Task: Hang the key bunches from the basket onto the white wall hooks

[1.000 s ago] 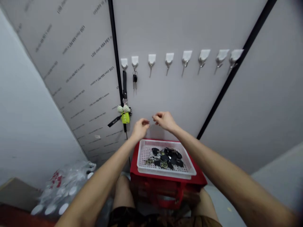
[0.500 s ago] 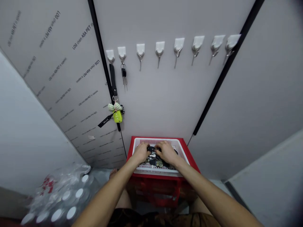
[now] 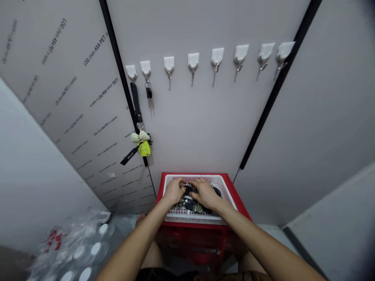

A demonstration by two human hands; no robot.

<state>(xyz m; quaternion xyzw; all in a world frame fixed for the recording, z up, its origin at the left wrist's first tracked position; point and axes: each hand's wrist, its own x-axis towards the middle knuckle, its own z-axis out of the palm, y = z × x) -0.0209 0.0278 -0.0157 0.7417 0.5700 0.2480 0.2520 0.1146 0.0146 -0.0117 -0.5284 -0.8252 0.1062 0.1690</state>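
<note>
A white plastic basket holds a jumble of keys and key fobs, some dark, some metallic. My left hand reaches into its left half, thumb and forefinger curved and apart. Facing it from the right, my right hand also has a gap between thumb and forefinger. Dark pieces lie between the two hands; the fingers' undersides are hidden, so exact contact is unclear. On the wall, a set of keys with a black fob hangs from a hook, beside a black strap bearing a yellow-green key case.
A row of several white hooks runs across the wall panel. Under the basket is a red box or bag. Plastic-wrapped bottles with white caps stand on the floor at lower left. Walls close in on both sides.
Around the dark pieces in the basket, my fingers have spread a little farther from them. The view has shifted slightly, so the hooks sit a bit farther left.
</note>
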